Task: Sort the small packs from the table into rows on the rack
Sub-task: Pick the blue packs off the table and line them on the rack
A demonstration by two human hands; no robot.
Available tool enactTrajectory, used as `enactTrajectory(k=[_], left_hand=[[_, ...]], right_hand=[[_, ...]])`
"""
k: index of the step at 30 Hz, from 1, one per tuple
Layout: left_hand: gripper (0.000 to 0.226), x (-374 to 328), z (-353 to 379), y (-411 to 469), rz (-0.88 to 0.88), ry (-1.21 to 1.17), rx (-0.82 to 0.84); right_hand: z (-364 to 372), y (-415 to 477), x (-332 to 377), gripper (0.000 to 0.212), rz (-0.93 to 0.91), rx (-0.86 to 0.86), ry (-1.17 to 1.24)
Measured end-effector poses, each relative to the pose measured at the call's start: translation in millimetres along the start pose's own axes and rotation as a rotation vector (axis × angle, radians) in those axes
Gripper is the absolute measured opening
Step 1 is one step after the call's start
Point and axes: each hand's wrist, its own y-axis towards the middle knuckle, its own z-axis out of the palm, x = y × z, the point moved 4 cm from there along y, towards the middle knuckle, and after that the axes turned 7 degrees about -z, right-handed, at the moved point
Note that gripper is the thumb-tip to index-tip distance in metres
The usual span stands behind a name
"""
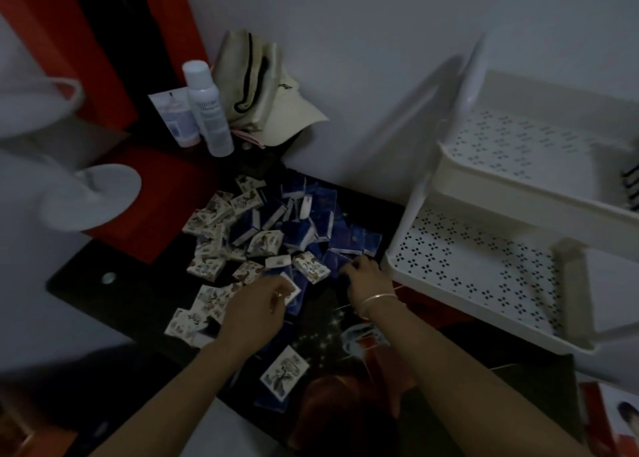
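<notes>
Packs [262, 235] lie heaped on the dark worktop [114, 304] just ahead of both hands, patterned white ones mostly left, blue packs [359, 240] right. The left hand [257, 304] pinches a white pack [293, 289] at its fingertips; the right hand [366, 278] has fingers curled down among the blue ones, though dim blur hides whether it grips any. The rack [484, 270] stands right of the pile, beside the right hand, which likely has the shorter carry. Its two perforated tiers run away from the person, and no packs show on either yet.

Dark table [138, 301] w/ loose heap of small packs [273, 239], blue & patterned white
</notes>
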Motion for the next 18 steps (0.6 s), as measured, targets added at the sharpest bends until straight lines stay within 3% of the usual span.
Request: enactTrajectory(k=[4,7,10,13,15,18], left_hand=[[0.016,-10,-4,27,0.099,-0.022,-0.081],[0.019,-24,-10,55,0.202,0.043,-0.175],[0.052,-34,-6,92,0.334,0.205,-0.206],[0.087,-30,7,130,0.355,0.378,-0.083],[0.083,-25,13,143,0.334,0.488,-0.015],[0.063,-21,13,150,0.393,0.564,-0.038]], right_hand=[[21,-11,0,0.032,0.084,-0.13,0.106],[29,-15,0,0.045,0.212,-0.062,0.11],[28,-19,6,0.063,0.258,-0.016,0.138],[36,-29,7,0.067,0.253,0.035,0.166],[42,-39,6,0.07,0.257,0.044,0.157],[45,-52,6,0.085,0.258,0.054,0.149]])
